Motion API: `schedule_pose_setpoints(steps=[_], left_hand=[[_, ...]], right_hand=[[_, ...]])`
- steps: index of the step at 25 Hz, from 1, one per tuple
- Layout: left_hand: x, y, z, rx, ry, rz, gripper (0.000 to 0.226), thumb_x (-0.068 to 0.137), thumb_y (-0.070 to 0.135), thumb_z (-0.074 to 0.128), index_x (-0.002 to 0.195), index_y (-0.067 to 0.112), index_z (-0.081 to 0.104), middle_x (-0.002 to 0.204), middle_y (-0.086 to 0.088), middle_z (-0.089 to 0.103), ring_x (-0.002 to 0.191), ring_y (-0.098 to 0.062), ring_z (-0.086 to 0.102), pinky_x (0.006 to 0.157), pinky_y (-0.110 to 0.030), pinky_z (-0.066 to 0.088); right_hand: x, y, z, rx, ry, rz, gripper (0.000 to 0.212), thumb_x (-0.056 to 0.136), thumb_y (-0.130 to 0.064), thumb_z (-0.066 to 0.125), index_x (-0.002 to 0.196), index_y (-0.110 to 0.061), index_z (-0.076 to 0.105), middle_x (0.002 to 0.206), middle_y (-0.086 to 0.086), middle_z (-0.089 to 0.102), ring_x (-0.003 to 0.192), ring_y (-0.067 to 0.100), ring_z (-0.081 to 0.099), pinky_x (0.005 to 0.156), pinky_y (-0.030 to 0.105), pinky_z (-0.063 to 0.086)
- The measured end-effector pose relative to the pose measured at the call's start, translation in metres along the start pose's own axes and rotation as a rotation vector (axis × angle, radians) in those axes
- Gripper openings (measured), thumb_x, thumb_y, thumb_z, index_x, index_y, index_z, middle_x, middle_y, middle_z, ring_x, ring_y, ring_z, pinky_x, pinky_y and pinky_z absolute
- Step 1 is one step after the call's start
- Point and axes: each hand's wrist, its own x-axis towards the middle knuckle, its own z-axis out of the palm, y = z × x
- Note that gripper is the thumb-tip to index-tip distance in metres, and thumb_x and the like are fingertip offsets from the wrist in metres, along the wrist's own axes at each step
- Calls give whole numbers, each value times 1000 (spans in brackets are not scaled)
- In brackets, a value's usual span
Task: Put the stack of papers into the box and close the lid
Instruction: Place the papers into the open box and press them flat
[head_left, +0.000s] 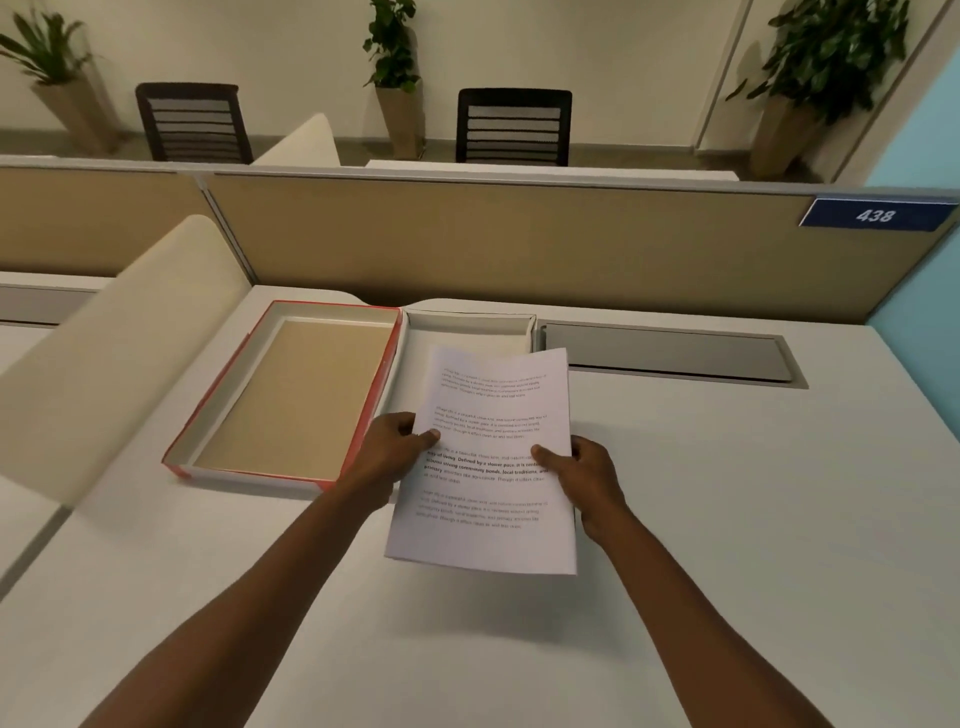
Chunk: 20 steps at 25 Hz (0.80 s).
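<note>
Papers: thin printed stack, held above the desk, its far end over the white box. Left hand and right hand each pinched a long edge, thumb on top. Red-edged tray lay open just left. Judged light, limp, prone to sag and fan; best gripped at both side edges, mid-length.
</note>
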Motion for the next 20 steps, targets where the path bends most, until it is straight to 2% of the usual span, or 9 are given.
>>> schedule_pose_setpoints(steps=[3, 7, 11, 15, 17, 20], left_hand=[[42, 17, -20, 40, 21, 8, 23, 96, 5, 60, 117, 5, 69, 114, -14, 74, 86, -24, 73, 80, -40, 58], [97, 31, -30, 87, 33, 9, 29, 98, 8, 57, 125, 4, 66, 121, -13, 72, 93, -29, 72, 87, -46, 58], [140, 32, -33, 113, 30, -15, 26, 99, 14, 58, 122, 5, 65, 124, -13, 71, 103, -36, 72, 97, -53, 57], [165, 28, -26, 207, 57, 10, 27, 99, 18, 58, 123, 6, 64, 125, -14, 70, 101, -34, 71, 88, -43, 58], [170, 24, -20, 280, 76, 25, 28, 99, 18, 58, 124, 5, 64, 127, -14, 69, 106, -37, 71, 83, -38, 56], [174, 17, -11, 377, 125, 43, 31, 98, 17, 59, 125, 3, 63, 130, -16, 67, 112, -38, 68, 88, -38, 56]], right_hand=[[40, -22, 30, 4, -12, 68, 14, 84, -30, 77, 94, -25, 71, 99, 0, 77, 87, 20, 75, 82, 40, 62], [88, -44, 59, -11, 50, 172, 8, 86, -28, 72, 81, -22, 68, 93, 4, 76, 81, 24, 75, 72, 36, 61], [126, -52, 77, -119, 132, 203, 11, 86, -21, 71, 88, -11, 66, 97, 10, 74, 81, 27, 73, 81, 43, 61], [143, -53, 94, -240, 201, 196, 16, 87, -22, 66, 95, -9, 63, 100, 10, 72, 80, 25, 70, 79, 38, 60], [146, -51, 103, -326, 237, 190, 17, 88, -23, 65, 94, -8, 61, 102, 12, 72, 79, 24, 67, 77, 37, 59], [145, -48, 114, -451, 296, 158, 15, 89, -21, 66, 90, -9, 57, 104, 12, 71, 75, 21, 62, 67, 31, 52]])
